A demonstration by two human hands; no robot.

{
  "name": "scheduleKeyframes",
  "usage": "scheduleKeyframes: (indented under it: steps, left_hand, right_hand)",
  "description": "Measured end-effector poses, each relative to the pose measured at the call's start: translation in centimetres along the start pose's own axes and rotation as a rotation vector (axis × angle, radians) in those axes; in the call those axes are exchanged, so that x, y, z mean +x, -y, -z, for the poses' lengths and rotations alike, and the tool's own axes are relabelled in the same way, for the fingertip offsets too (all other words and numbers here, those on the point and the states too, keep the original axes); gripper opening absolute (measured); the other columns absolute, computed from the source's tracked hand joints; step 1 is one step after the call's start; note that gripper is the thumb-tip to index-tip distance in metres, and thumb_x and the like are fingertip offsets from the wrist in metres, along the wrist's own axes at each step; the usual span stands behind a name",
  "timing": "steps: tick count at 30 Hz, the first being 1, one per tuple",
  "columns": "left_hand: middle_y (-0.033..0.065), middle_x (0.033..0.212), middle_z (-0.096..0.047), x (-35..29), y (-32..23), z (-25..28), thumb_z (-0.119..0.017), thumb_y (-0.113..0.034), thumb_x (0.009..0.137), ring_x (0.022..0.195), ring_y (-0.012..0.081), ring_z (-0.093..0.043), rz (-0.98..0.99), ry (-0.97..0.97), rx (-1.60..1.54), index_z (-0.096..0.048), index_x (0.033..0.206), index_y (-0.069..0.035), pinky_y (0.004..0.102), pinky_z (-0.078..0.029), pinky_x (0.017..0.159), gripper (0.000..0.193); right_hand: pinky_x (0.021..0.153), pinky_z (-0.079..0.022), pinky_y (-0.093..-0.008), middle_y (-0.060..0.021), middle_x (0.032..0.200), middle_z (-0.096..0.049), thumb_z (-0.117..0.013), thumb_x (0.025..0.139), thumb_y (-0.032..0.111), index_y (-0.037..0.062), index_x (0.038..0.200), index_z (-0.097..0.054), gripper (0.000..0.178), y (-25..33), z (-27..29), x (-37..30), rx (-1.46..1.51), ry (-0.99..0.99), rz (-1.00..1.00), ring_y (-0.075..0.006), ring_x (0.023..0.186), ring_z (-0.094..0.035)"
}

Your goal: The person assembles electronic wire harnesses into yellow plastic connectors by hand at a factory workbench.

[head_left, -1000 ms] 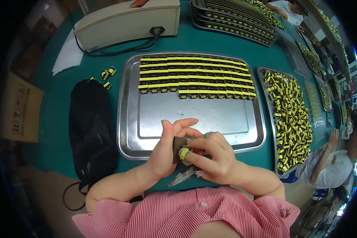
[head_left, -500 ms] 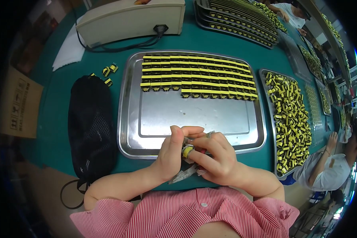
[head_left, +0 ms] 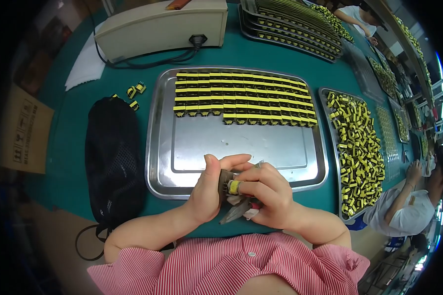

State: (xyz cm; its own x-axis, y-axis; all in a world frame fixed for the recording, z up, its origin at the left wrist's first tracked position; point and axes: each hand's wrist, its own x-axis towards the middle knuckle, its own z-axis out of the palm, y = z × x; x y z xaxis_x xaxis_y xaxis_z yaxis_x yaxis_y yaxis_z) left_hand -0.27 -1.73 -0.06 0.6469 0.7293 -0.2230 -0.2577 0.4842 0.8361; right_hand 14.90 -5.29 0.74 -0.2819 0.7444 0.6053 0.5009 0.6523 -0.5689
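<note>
At the near rim of the tray (head_left: 192, 150), what do the hands hold?

One yellow-and-black part (head_left: 234, 187), its pins facing a dark block (head_left: 225, 179) at the left hand (head_left: 207, 191). The right hand's (head_left: 272, 194) fingers are clamped on the part; whether the left fingers grip the block, one cannot tell. A pointed grey item (head_left: 236, 211) hangs below.

How should such a part handle?

Presumably light and stiff, its tape slightly slippery, its thin pins fragile. The yellow body seems the best hold, clear of the pins.

And the surroundings?

A green bench (head_left: 128, 78), apparently flat and smooth. Rows of like parts (head_left: 246, 98) occupy the tray's far half; a loose heap (head_left: 358, 157) lies in a second tray (head_left: 332, 152), right. A black pouch (head_left: 113, 162) lies left; beyond stand a pale box (head_left: 165, 34) and stacked trays (head_left: 300, 48). At far right, a co-worker (head_left: 396, 216) in white is beside the bench.
</note>
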Motion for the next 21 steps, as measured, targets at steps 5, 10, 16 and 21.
scheduleKeyframes:
  steps: [5, 10, 16, 21]
  left_hand:
    - [0.0133, 0.112, -0.049, -0.04, -0.34, -0.13, -0.003, -0.065, 0.084, 0.103, 0.0203, -0.049, -0.057, 0.038, 0.173, -0.039, 0.125, 0.003, 0.0321, -0.039, 0.092, 0.087]
    - [0.0130, 0.111, -0.050, -0.16, -0.04, -0.13, -0.003, -0.064, 0.085, 0.102, 0.0197, -0.050, -0.065, 0.052, 0.062, -0.040, 0.124, 0.004, 0.0316, -0.039, 0.091, 0.086]
    - [0.0141, 0.105, -0.054, -0.18, 0.30, 0.23, -0.004, -0.058, 0.089, 0.094, 0.0187, -0.055, -0.127, 0.036, 0.157, -0.042, 0.122, 0.006, 0.0268, -0.044, 0.081, 0.081]
    - [0.0149, 0.104, -0.055, -0.17, 0.62, 0.20, -0.005, -0.054, 0.091, 0.094, 0.0187, -0.055, -0.156, 0.022, 0.259, -0.044, 0.121, 0.005, 0.0268, -0.043, 0.083, 0.077]
  right_hand:
    - [0.056, -0.042, -0.0296, -0.0092, 0.091, -0.056, -0.067, 0.043, 0.001, 0.0044, 0.085, -0.058, 0.043, 0.17, 0.16, -0.10, -0.018, 0.007, -0.010, -0.0217, 0.064, -0.050]
    - [0.055, -0.040, -0.0303, -0.0118, 0.095, -0.056, -0.065, 0.042, 0.007, 0.0052, 0.085, -0.060, 0.043, 0.12, 0.55, 0.13, -0.107, 0.037, 0.132, -0.0220, 0.064, -0.048]
    - [0.055, -0.040, -0.0308, -0.0140, 0.095, -0.055, -0.063, 0.048, 0.014, 0.0046, 0.083, -0.060, 0.037, 0.16, 0.35, 0.05, -0.159, 0.061, 0.180, -0.0218, 0.064, -0.048]
    - [0.057, -0.040, -0.0310, -0.0147, 0.093, -0.056, -0.063, 0.049, 0.014, 0.0034, 0.083, -0.060, 0.036, 0.38, 0.26, 0.17, -0.157, 0.084, 0.169, -0.0229, 0.066, -0.049]
